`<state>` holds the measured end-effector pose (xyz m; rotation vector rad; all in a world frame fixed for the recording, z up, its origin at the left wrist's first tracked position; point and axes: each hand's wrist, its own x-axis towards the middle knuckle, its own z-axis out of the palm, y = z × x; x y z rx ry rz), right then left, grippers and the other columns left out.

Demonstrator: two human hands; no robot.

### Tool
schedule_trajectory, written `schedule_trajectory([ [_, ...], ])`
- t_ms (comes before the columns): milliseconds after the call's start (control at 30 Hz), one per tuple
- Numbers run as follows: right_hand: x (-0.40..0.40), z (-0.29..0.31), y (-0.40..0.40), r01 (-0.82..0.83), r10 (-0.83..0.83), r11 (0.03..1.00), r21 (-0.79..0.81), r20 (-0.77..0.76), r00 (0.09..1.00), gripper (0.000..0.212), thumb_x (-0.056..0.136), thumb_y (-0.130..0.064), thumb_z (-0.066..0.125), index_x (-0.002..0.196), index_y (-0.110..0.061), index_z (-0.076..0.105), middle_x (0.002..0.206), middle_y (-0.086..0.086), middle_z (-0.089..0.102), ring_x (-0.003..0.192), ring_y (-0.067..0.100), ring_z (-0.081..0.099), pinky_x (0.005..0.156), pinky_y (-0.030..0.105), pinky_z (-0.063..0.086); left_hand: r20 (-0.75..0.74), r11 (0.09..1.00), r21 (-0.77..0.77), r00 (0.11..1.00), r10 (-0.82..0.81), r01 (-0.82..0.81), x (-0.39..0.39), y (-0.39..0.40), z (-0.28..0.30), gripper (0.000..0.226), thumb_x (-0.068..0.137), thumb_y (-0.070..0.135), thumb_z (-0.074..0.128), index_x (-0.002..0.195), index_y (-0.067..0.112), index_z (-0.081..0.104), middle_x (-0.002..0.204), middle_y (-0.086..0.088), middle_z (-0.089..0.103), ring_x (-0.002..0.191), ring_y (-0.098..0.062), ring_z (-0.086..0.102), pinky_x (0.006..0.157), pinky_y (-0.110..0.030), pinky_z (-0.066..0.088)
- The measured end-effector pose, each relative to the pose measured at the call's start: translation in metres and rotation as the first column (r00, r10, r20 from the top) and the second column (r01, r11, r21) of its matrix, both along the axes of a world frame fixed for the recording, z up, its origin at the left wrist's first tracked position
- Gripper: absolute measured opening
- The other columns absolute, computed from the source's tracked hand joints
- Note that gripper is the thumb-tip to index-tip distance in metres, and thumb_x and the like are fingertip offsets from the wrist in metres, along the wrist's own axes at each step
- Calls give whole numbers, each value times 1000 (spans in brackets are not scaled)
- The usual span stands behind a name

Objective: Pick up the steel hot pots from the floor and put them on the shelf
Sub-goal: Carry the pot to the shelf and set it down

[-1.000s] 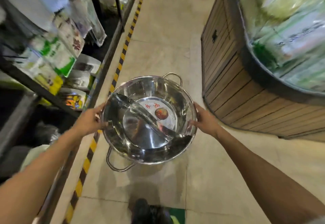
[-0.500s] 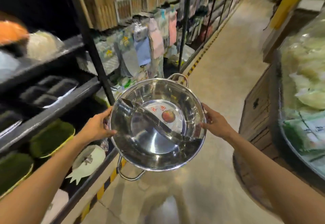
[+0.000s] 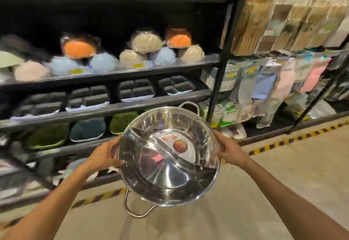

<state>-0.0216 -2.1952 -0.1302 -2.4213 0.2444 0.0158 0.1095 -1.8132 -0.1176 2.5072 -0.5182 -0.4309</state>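
The view has swung from looking down the aisle to facing the shelf (image 3: 117,107) squarely; a second ago only floor and a wooden display lay ahead, and now the dark racking fills the upper left and centre of the frame. I read this as the carry nearly done: the person has turned toward the shelving and what remains is choosing a free spot and setting the pot down.

The steel hot pot (image 3: 169,156) sits at the lower centre of the frame, held clear of the floor and in front of the lower shelves, not yet resting on any of them. The left hand (image 3: 103,156) is wrapped around the rim on the left side and the right hand (image 3: 229,150) around the rim on the right, both closed firmly on the pot as before.

The pot is round, shiny and mirror-bright, with a curved divider splitting the inside into two halves. A round label with red print and a reddish picture lies on the bottom of the upper-right half. Wire loop handles stick out at the near and far edges, both unused.
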Motion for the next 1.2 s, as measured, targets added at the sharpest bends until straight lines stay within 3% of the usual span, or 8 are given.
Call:
schedule_trajectory([
  [233,105,-3,184,-404,405,914,39,-59,912,83,77,-26,74,146,-22,27,133,1,53,115,16,50,96,31,41,-96,882,-88,886,454,-462,-80,205,7,94,59,6,82,139,18,35,80,-13,64,61,-22,58,65,-41,57],
  [400,145,-2,349,-716,717,695,72,10,697,75,79,-13,71,143,-14,32,108,-13,53,80,-9,49,70,2,37,-109,668,-93,674,731,-739,-157,336,10,98,49,18,83,135,30,37,93,-25,63,73,-35,65,77,-52,57],
  [500,158,-1,447,-797,803,595,106,-35,595,79,81,-16,70,146,-21,25,110,-10,52,82,-4,48,70,14,42,-99,563,-91,570,815,-821,-203,409,7,91,55,15,85,131,38,39,83,-12,67,67,-26,66,72,-49,58],
  [600,164,-5,541,-869,877,479,122,-101,469,81,82,-19,68,147,-25,20,81,-16,49,62,-1,44,58,15,39,-108,497,-125,510,853,-858,-247,478,4,82,49,31,83,116,57,42,80,1,73,68,-15,70,68,-36,59],
  [700,165,-3,627,-911,925,369,182,-166,341,88,82,-16,70,149,-20,13,107,-9,49,80,-5,49,70,2,42,-135,430,-107,442,887,-896,-282,535,5,86,57,25,84,126,49,38,87,-3,73,71,-17,70,68,-28,56],
  [833,162,-2,728,-925,953,282,254,-188,238,99,75,-13,76,149,-19,10,148,0,38,131,14,41,112,30,33,-113,354,-117,367,924,-928,-311,594,10,87,62,23,82,125,52,29,87,0,71,68,-14,68,72,-33,58],
  [1033,164,-5,864,-964,985,102,245,-162,63,96,76,-9,75,148,-14,13,156,1,20,135,5,21,111,19,19,-62,189,-137,198,978,-972,-345,671,4,84,66,16,80,125,46,29,89,11,65,74,-14,61,71,-22,54],
  [1200,178,-14,979,-975,985,-23,219,-159,-59,101,73,-15,78,149,-22,11,152,0,32,136,14,33,118,40,25,-70,62,-88,68,995,-994,-351,743,-5,91,64,23,82,132,44,25,96,4,67,80,-17,67,75,-29,56],
])
